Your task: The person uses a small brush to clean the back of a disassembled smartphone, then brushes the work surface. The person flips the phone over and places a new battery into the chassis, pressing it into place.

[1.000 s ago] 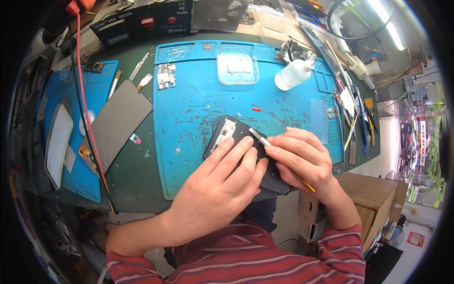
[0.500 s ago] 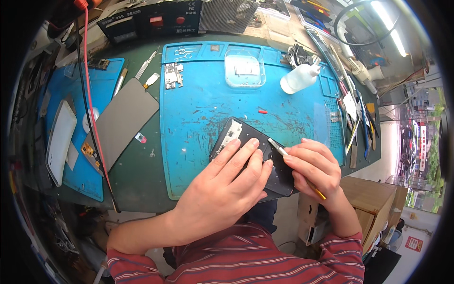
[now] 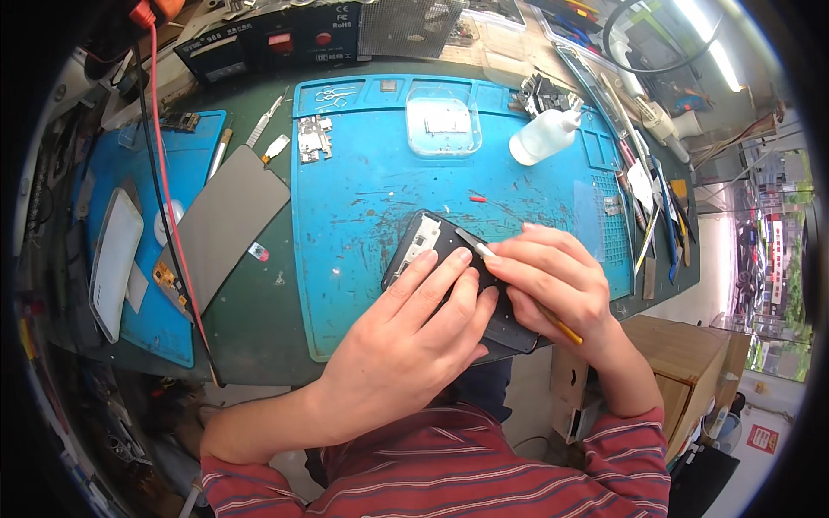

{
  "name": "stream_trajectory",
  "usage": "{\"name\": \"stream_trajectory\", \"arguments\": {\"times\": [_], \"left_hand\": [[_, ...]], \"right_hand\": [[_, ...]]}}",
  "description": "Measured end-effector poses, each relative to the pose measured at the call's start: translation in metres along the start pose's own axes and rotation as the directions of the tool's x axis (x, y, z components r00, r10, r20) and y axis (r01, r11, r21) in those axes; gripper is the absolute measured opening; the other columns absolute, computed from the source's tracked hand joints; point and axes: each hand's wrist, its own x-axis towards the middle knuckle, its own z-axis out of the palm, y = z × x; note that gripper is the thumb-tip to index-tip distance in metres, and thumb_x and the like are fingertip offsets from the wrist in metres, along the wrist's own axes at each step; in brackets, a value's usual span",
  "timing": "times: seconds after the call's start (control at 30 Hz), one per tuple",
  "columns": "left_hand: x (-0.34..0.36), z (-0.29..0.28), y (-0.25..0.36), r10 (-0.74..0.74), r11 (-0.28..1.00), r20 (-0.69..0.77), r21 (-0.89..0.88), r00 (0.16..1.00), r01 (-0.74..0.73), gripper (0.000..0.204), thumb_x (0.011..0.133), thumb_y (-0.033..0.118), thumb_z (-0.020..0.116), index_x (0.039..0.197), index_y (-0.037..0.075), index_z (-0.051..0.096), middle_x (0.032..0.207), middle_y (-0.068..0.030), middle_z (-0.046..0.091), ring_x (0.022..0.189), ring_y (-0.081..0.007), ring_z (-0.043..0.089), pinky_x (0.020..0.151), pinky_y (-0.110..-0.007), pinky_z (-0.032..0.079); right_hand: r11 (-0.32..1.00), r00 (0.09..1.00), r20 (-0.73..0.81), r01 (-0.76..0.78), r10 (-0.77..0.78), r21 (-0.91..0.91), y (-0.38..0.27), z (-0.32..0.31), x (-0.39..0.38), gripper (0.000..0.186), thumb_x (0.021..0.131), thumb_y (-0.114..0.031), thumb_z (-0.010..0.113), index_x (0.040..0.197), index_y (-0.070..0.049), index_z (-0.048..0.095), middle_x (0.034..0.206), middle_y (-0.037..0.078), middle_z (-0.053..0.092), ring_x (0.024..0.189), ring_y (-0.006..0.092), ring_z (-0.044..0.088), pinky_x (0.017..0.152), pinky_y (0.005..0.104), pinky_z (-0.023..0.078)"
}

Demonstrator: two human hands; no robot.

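A black phone body [image 3: 508, 319] lies slanted on the blue mat [image 3: 354, 207], with a pale strip of internal parts [image 3: 418, 244] along its upper left. My left hand [image 3: 406, 345] is closed over it, fingertips pressed on the phone and covering much of it. In my right hand [image 3: 561, 289] is a slim tool [image 3: 482, 249] with a metal tip and gold handle, pinched near the tip, which is at the phone's upper right edge. Above them lies a small red piece [image 3: 477, 198].
A clear container [image 3: 414, 134], squeeze bottle [image 3: 535, 142] and metal parts [image 3: 313, 138] occupy the mat's back. Several tools [image 3: 656, 216] lie at right. Left are a grey panel [image 3: 220, 224], white casing [image 3: 112, 259] and cables [image 3: 177, 293]. A dark boxed device [image 3: 259, 47] stands behind.
Over the last second, my right hand and the tool shifted down and right, then back up and left along the phone's edge. My left hand stays on the phone. The view has shifted slightly.
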Motion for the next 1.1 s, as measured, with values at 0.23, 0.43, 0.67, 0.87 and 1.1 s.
{"name": "stream_trajectory", "arguments": {"times": [0.23, 0.43, 0.67, 0.87, 1.1], "left_hand": [[-0.001, 0.001, -0.001, -0.003, 1.0, -0.008, -0.002, 1.0, 0.003, 0.063, 0.086, 0.027, 0.085, 0.141, 0.0, 0.069, 0.144, -0.0189, 0.061, 0.146, -0.0369, 0.057, 0.123, -0.055, 0.048], [-0.001, 0.002, -0.001, -0.005, 1.0, -0.017, -0.005, 1.0, 0.004, 0.063, 0.086, 0.026, 0.085, 0.141, 0.0, 0.069, 0.145, -0.019, 0.061, 0.145, -0.0366, 0.057, 0.123, -0.054, 0.048], [-0.002, 0.003, 0.0, -0.009, 1.0, -0.015, 0.019, 1.0, 0.01, 0.063, 0.086, 0.026, 0.085, 0.141, 0.001, 0.069, 0.145, -0.019, 0.061, 0.146, -0.0363, 0.057, 0.123, -0.054, 0.047], [-0.002, 0.003, -0.002, -0.006, 1.0, -0.017, 0.008, 1.0, 0.006, 0.062, 0.086, 0.025, 0.085, 0.141, 0.0, 0.069, 0.146, -0.0194, 0.061, 0.146, -0.0368, 0.057, 0.124, -0.054, 0.047], [-0.001, 0.003, 0.0, -0.007, 1.0, -0.029, 0.021, 1.0, 0.007, 0.06, 0.088, 0.024, 0.083, 0.141, 0.0, 0.07, 0.145, -0.0188, 0.062, 0.145, -0.0368, 0.058, 0.123, -0.054, 0.047]], "right_hand": [[1.0, 1.0, 0.001, -0.003, 0.003, -0.015, 0.001, -0.004, -0.014, 0.042, 0.081, 0.0, 0.084, 0.122, -0.003, 0.079, 0.118, 0.011, 0.079, 0.107, 0.0308, 0.075, 0.104, 0.0479, 0.061], [1.0, 1.0, -0.012, 0.023, -0.023, 0.014, 0.005, 0.006, 0.012, 0.041, 0.082, -0.002, 0.083, 0.123, -0.004, 0.079, 0.12, 0.011, 0.079, 0.109, 0.0299, 0.075, 0.104, 0.0462, 0.061], [1.0, 1.0, 0.024, 0.007, -0.007, 0.012, 0.002, 0.002, 0.005, 0.046, 0.082, -0.002, 0.084, 0.127, -0.004, 0.078, 0.124, 0.011, 0.078, 0.111, 0.0304, 0.075, 0.104, 0.0459, 0.061], [1.0, 1.0, 0.016, 0.003, -0.003, 0.008, 0.001, 0.002, 0.005, 0.042, 0.084, -0.001, 0.083, 0.125, -0.003, 0.078, 0.123, 0.012, 0.079, 0.109, 0.0304, 0.076, 0.103, 0.0474, 0.061], [0.999, 1.0, -0.001, 0.006, -0.006, 0.033, 0.002, 0.012, 0.024, 0.04, 0.085, -0.001, 0.083, 0.124, -0.003, 0.078, 0.122, 0.012, 0.079, 0.109, 0.0304, 0.077, 0.104, 0.0469, 0.061]]}}
